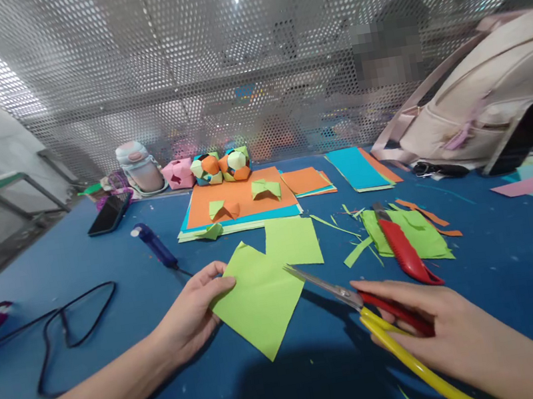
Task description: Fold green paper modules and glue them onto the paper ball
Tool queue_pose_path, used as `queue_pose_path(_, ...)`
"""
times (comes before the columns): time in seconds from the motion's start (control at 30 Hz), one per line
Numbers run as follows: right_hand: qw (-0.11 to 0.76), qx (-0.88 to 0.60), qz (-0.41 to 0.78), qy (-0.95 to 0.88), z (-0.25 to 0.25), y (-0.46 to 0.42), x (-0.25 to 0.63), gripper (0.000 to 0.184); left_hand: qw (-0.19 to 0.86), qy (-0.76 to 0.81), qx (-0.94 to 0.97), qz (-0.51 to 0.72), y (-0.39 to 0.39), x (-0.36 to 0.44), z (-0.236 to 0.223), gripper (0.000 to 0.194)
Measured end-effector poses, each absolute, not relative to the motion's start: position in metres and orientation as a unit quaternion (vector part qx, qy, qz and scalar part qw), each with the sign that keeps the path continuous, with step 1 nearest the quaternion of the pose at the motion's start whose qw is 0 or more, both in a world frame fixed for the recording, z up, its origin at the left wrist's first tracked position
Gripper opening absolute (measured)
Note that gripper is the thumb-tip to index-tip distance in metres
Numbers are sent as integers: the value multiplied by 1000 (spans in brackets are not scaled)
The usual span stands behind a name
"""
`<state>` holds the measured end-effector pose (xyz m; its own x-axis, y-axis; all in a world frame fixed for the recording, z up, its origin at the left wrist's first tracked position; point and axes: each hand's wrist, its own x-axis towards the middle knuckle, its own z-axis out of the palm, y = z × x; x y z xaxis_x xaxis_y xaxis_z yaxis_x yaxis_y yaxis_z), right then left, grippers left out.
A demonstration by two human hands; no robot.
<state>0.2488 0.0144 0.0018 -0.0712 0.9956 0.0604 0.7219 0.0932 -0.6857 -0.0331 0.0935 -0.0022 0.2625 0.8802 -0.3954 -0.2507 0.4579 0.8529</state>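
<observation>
My left hand point(203, 310) pinches the left corner of a light green paper square point(260, 302), which is turned like a diamond above the table. Scissors point(345, 295) with one red and one yellow handle are in my right hand point(433, 328). Their blades reach the right corner of the paper and look nearly closed; whether they touch it I cannot tell. Behind the held sheet lies another light green square point(298, 241). To the right, a red utility knife point(407, 255) rests on crumpled green paper point(426, 231) among thin green strips.
Stacked orange sheets point(239, 190) lie ahead with folded paper pieces on them. Blue sheets point(360, 169) lie right of them. Paper balls point(235, 165), a bottle point(140, 169), a phone point(108, 214), a blue glue gun point(155, 247) and a backpack point(472, 93) stand or lie around. A perforated metal screen point(203, 54) closes the back.
</observation>
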Motion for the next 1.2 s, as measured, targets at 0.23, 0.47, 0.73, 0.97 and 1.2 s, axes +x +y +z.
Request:
queue_pose_path(0.23,257,-613,287,-690,1,15,251,38,715,467,344,390,94,-32,0,17)
queue_pose_path(0.47,245,-613,280,-697,4,16,250,39,716,466,347,386,94,-33,0,18)
queue_pose_path(0.73,251,-619,240,-704,3,19,243,41,718,462,357,378,93,-32,0,21)
queue_pose_path(0.97,266,-614,264,-695,2,18,241,41,722,461,354,375,92,-31,0,21)
queue_pose_path(1.2,254,-611,276,-697,3,17,243,39,723,460,354,375,92,-31,0,21)
